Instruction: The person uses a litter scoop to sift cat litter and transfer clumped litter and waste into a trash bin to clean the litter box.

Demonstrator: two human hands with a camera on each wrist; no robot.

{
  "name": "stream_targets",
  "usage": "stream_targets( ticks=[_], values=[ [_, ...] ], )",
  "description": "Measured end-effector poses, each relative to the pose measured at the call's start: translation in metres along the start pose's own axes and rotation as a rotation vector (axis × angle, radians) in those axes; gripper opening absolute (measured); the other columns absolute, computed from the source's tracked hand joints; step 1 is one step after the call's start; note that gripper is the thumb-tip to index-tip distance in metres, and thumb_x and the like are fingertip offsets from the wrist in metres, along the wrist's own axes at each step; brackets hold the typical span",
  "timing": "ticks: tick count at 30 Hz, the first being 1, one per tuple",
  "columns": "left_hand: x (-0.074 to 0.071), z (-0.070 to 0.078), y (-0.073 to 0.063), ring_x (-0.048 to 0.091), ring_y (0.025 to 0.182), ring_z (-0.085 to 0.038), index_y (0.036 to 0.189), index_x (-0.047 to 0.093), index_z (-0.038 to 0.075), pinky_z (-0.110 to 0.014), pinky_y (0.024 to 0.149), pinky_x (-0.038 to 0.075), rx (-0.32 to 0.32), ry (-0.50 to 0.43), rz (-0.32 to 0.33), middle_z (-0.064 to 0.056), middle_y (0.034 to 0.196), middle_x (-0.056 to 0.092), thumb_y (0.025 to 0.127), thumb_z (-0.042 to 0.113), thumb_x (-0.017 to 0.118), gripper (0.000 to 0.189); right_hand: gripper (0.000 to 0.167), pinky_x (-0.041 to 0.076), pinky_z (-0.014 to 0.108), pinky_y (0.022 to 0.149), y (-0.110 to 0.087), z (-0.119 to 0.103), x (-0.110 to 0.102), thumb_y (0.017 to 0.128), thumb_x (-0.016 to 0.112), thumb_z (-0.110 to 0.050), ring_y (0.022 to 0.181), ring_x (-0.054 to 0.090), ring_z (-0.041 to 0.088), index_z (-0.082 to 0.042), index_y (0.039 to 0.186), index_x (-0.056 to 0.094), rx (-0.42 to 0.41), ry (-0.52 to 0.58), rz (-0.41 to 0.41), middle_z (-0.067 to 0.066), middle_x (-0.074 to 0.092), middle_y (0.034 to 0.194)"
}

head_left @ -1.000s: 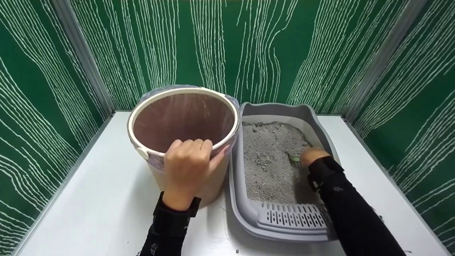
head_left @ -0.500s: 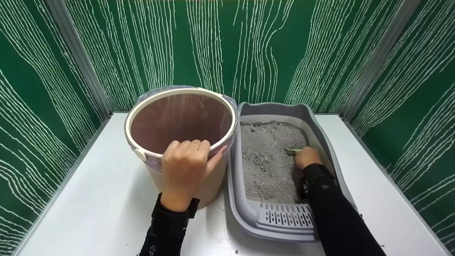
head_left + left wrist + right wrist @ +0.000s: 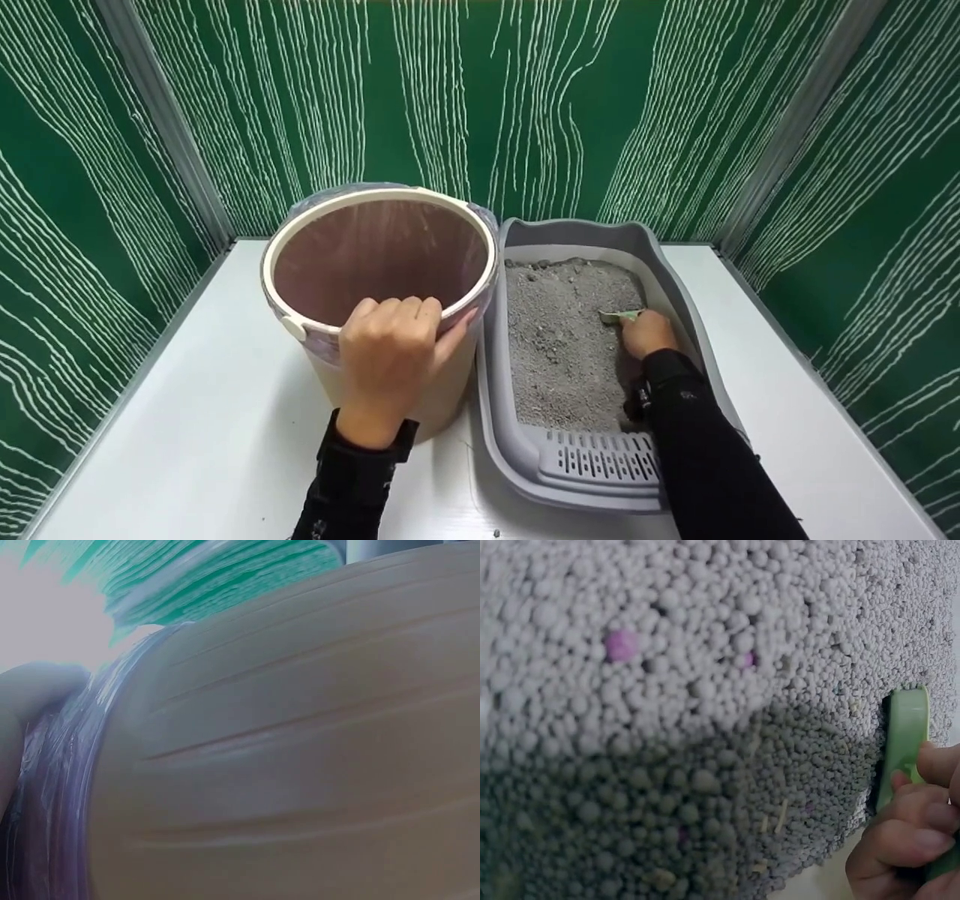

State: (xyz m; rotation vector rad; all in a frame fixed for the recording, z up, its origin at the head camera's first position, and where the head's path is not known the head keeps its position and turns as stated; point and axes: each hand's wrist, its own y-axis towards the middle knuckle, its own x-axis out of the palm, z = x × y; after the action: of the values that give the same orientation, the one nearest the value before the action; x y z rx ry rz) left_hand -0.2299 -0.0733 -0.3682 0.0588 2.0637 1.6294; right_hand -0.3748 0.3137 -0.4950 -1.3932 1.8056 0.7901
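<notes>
My left hand [image 3: 386,367] grips the near rim of a tall beige trash bin [image 3: 442,401], fingers curled over the edge and thumb along the outside. A translucent bag [image 3: 322,346] is folded down around the bin's top; in the left wrist view the bag [image 3: 64,772] bunches beside my thumb. In the grey litter box [image 3: 517,465], my right hand [image 3: 649,334] holds a green litter scoop [image 3: 615,316] near the right wall. The right wrist view has my fingers curled round the scoop [image 3: 909,727], whose lower edge meets the grey litter [image 3: 705,690].
The bin and litter box stand side by side on a white table [image 3: 240,427]. Green walls [image 3: 435,112] with white wavy lines enclose the back and sides. A slotted step [image 3: 600,456] forms the box's near end. Small clumps lie along the litter's far edge.
My right hand and forearm have shifted a little left, away from the box's right wall, and the scoop has turned to lie flatter across. My left hand keeps its grip on the bin rim.
</notes>
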Motion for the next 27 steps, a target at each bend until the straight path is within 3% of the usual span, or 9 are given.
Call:
stream_targets(
  ticks=[4,9,14,27],
  values=[
    [-0.001,0.001,0.0,0.047,0.046,-0.023,0.064,0.05,0.012,-0.039,0.051,0.036,0.0,-0.001,-0.003,-0.001,0.055,0.045,0.094,0.043,0.081,0.053,0.031,0.051,0.058,0.088,-0.001,-0.001,0.0,0.109,0.054,-0.017,0.094,0.064,0.048,0.007,0.09,0.061,-0.011,0.026,0.033,0.035,0.066,0.102],
    [-0.001,0.002,0.0,0.047,0.046,-0.023,0.064,0.049,0.011,-0.038,0.051,0.036,0.0,-0.007,0.005,-0.002,0.055,0.045,0.093,0.042,0.082,0.054,0.036,0.05,0.062,0.097,-0.002,-0.009,-0.003,0.11,0.054,-0.019,0.111,0.063,0.057,0.015,0.107,0.063,-0.011,0.074,0.075,0.042,0.064,0.117],
    [-0.001,0.001,-0.001,0.048,0.047,-0.023,0.065,0.05,0.011,-0.039,0.051,0.036,-0.004,-0.003,-0.001,-0.002,0.055,0.045,0.093,0.042,0.082,0.052,0.042,0.049,0.059,0.099,-0.004,-0.022,-0.008,0.111,0.053,-0.022,0.115,0.063,0.052,0.016,0.125,0.061,0.04,0.111,0.094,0.039,0.063,0.125],
    [-0.001,0.001,0.0,0.047,0.046,-0.023,0.064,0.049,0.012,-0.039,0.051,0.037,-0.006,-0.002,0.0,-0.001,0.054,0.043,0.092,0.042,0.082,0.052,0.044,0.046,0.059,0.104,-0.01,-0.036,-0.014,0.11,0.055,-0.025,0.126,0.061,0.051,0.011,0.134,0.061,0.056,0.124,0.158,0.036,0.061,0.136]
  ],
)
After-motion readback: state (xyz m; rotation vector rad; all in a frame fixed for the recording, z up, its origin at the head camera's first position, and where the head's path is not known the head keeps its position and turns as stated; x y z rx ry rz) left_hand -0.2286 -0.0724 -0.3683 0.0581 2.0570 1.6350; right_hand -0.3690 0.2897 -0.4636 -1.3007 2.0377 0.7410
